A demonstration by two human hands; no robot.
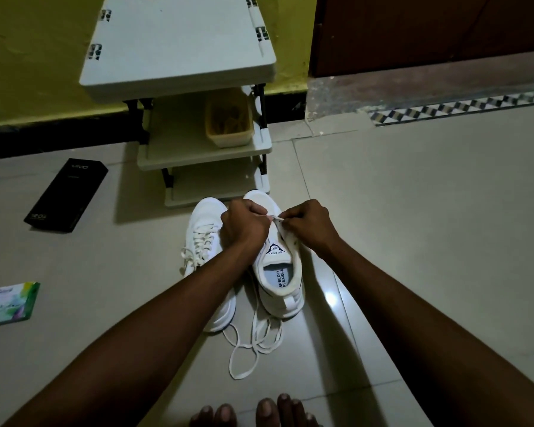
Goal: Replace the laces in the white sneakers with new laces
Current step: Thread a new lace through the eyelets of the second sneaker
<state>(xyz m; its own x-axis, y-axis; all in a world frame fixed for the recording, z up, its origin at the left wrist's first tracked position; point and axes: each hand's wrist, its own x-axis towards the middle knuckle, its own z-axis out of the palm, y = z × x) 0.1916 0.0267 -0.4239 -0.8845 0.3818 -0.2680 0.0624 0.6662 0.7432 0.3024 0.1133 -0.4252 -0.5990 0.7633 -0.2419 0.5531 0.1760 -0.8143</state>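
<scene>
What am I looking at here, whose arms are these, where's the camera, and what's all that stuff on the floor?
No machine here: these are a person's bare arms, filmed by one camera worn on their head, looking down. Their toes show at the bottom edge. The left hand and right hand pinch a white lace over the front of one sneaker. The other sneaker beside it is laced. A loose lace lies in loops on the tiled floor by the heels. Around them: a black box, a small green box, and a grey shelf rack holding a yellow tub.
</scene>
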